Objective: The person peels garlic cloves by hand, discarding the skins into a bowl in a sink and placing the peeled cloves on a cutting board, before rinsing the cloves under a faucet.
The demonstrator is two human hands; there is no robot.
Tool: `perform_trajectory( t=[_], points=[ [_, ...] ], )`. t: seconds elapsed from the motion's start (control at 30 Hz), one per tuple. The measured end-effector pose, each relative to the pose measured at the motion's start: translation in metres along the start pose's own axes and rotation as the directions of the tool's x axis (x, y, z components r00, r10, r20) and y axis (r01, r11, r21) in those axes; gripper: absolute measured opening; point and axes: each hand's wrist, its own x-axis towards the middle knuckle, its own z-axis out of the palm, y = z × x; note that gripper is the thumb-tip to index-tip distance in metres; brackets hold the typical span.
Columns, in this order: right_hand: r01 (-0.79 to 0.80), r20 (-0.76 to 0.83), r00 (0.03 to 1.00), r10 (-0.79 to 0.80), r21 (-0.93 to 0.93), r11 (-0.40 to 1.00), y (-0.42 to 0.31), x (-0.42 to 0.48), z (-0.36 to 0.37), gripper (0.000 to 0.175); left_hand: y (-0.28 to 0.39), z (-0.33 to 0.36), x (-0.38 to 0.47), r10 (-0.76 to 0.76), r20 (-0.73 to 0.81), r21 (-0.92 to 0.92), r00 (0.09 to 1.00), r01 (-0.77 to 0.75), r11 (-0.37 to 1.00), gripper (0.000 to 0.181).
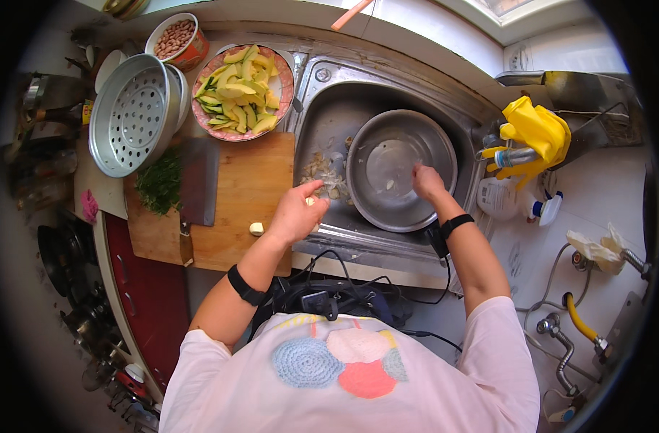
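Observation:
My left hand is over the cutting board's right edge by the sink, holding pale pieces that look like peeled garlic cloves. Another peeled garlic clove lies on the wooden cutting board just left of it. My right hand reaches into a round metal basin in the sink; its fingertips point down and are partly hidden, so whether they hold anything is unclear. A small pale piece lies in the basin near them. Papery skins are scattered in the sink, left of the basin.
A cleaver and chopped greens lie on the board. Behind stand a plate of sliced squash, a metal steamer insert and a tub of peanuts. Right of the metal sink are yellow rubber gloves and a spray bottle.

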Motion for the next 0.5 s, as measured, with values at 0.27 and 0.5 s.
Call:
perform_trajectory(
  t=[0.27,0.5],
  points=[
    [0.559,0.316,0.805,-0.502,-0.119,0.821,-0.042,0.022,0.075,0.032,-0.011,0.006,0.012,-0.030,0.007,-0.055,1.000,0.030,0.998,0.037],
    [0.221,-0.056,0.967,-0.248,-0.298,0.929,-0.025,0.056,0.052,0.022,-0.020,0.005,0.019,-0.034,0.003,-0.179,0.999,0.034,0.983,0.033]
  ],
)
